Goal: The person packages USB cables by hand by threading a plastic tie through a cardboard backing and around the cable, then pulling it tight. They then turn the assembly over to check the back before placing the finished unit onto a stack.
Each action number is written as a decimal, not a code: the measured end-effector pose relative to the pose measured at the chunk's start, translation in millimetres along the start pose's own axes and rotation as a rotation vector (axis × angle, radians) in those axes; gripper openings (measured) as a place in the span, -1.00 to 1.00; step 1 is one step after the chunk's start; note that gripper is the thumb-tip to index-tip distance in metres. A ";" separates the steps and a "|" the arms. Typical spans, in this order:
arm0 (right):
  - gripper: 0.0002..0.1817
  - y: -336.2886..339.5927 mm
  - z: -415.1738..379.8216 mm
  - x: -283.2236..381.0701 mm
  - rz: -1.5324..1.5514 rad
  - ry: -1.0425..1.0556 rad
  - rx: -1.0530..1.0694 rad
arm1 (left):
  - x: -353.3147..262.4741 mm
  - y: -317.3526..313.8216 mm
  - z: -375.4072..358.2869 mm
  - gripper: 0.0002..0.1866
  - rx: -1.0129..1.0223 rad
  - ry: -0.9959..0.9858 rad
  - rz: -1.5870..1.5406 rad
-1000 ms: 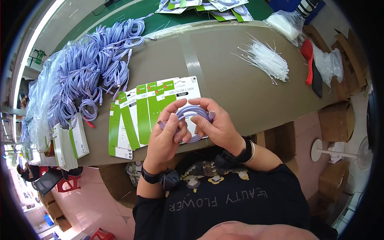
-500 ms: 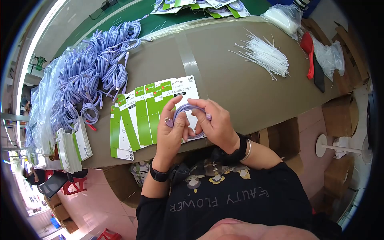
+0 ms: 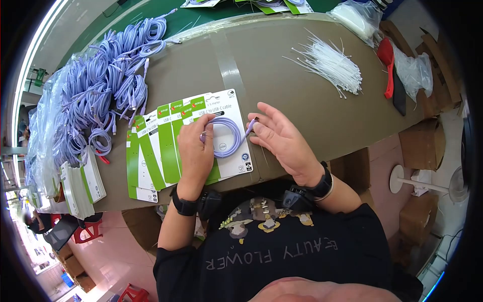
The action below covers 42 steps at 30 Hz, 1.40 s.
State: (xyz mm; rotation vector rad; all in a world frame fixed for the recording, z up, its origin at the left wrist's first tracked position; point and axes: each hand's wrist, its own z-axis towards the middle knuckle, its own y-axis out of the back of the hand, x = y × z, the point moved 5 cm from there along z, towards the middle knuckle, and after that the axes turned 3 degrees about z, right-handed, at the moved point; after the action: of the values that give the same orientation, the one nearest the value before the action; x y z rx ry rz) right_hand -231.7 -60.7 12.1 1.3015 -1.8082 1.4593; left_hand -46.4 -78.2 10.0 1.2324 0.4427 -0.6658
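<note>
A coiled lilac USB-C cable (image 3: 234, 132) is above the front card (image 3: 238, 160) of several overlapping green-and-white packaging cards. My left hand (image 3: 195, 151) pinches the left side of the coil, where one plug shows by the fingers. The other cable end sticks up at the coil's right, its plug (image 3: 252, 124) beside the thumb of my right hand (image 3: 287, 143). That hand has its fingers stretched and apart; whether it touches the plug is hard to tell.
A heap of lilac cables (image 3: 113, 75) lies at the left, with stacked cards (image 3: 75, 189) below it. White cable ties (image 3: 329, 65) are spread at the right. Beyond them are red-handled and black tools (image 3: 387, 65) and plastic bags (image 3: 356, 20).
My hands have moved apart. The left has shifted left with the coil, lowering it towards the cards; the right has loosened from the coil and spread its fingers.
</note>
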 end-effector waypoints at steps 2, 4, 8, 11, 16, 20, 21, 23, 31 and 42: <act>-0.37 -0.4 0.1 5.6 0.024 -0.050 -0.008 | 3.4 -0.2 2.4 -0.83 -0.041 -0.050 0.042; -0.36 -0.8 2.5 6.9 0.085 -0.126 -0.016 | 4.5 -0.7 2.9 -0.83 -0.061 -0.069 0.060; -0.38 -3.2 11.9 5.6 0.137 -0.176 0.036 | 7.9 0.8 3.3 -0.82 -0.045 0.042 0.023; -0.44 -7.6 22.1 -7.2 0.057 -0.129 0.128 | 8.2 2.2 2.9 -0.82 -0.056 0.047 -0.099; -0.48 -25.8 27.3 -15.5 -0.046 -0.135 0.225 | 6.3 1.3 1.5 -0.83 -0.017 -0.007 -0.246; -0.47 -32.1 29.8 -0.7 -0.348 -0.264 0.162 | 2.9 -1.2 -1.8 -0.73 0.125 -0.048 -0.331; -0.47 -29.6 30.0 -4.0 -0.353 -0.258 0.158 | 4.4 0.4 -2.7 -0.66 0.085 -0.005 -0.345; -0.46 -22.2 33.4 -7.8 -0.423 0.027 0.184 | 6.6 3.0 -5.8 -0.50 0.004 0.079 -0.376; -0.51 -31.0 24.9 12.3 -0.486 0.506 -0.035 | -72.4 8.6 -26.0 -0.45 0.110 -0.296 0.200; -0.65 0.5 -1.5 93.7 -1.282 1.023 0.017 | -16.6 34.3 -21.9 -0.67 -0.117 -0.090 -0.109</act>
State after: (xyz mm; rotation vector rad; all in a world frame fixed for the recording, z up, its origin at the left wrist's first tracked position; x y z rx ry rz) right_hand -273.4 -94.3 89.0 0.9998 -0.1444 0.9770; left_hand -34.4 -47.3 38.8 1.0695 0.4691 -0.7746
